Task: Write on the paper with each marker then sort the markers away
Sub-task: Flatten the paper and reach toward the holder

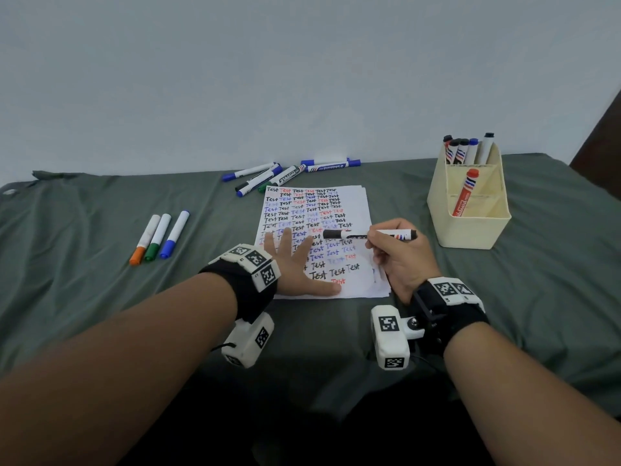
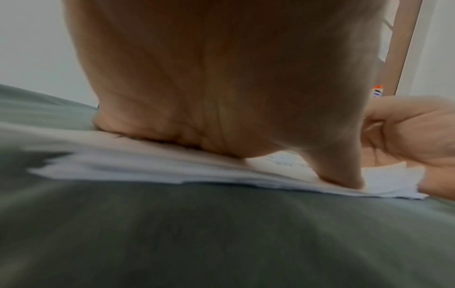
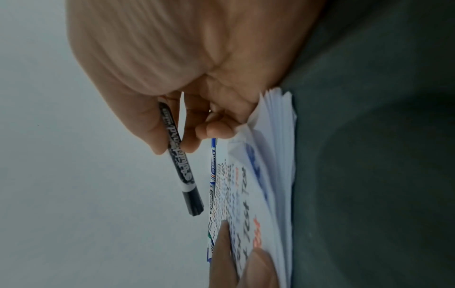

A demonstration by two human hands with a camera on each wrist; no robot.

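A stack of white paper (image 1: 353, 203) covered in rows of "Test" lies on the green cloth. My left hand (image 1: 291, 253) presses flat on its lower left part, fingers spread; the left wrist view shows the palm (image 2: 221, 87) resting on the paper (image 2: 147, 171). My right hand (image 1: 374, 243) pinches a black marker (image 1: 356, 235) by its barrel. The marker lies level just above the sheet, its black end pointing left. In the right wrist view the black marker (image 3: 179, 161) sits between thumb and fingers (image 3: 157, 132), clear of the paper (image 3: 270, 175).
A cream organizer (image 1: 470, 230) stands at the right, with several markers (image 1: 465, 151) in its back compartment and a red marker (image 1: 465, 193) in the middle one. Several loose markers (image 1: 289, 174) lie behind the paper. Orange, green and blue markers (image 1: 158, 238) lie at the left.
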